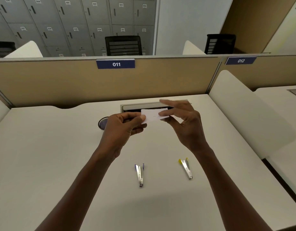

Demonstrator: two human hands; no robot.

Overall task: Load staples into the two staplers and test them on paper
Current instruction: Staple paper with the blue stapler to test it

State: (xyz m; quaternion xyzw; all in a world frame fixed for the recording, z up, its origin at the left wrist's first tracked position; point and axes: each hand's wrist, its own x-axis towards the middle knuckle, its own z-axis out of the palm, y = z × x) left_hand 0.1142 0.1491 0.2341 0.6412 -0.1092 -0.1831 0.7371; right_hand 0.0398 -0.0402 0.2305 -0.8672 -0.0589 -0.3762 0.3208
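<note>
Both hands hold a small paper (152, 116) above the table (60, 164): the left hand (123, 125) pinches its left end in a closed grip, the right hand (182, 120) its right end between thumb and fingers. Nearer the person than the paper, the purple stapler (140, 175) and the yellow stapler (186, 168) lie apart on the table, untouched.

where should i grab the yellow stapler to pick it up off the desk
Take the yellow stapler across its silver middle, coming straight down from above. It lies flat on the desk, apart from the purple stapler, its yellow ends spread open away from you and its narrow hinged end toward you. The long sides are clear, so a thumb-and-finger pinch there probably suits best.
</note>
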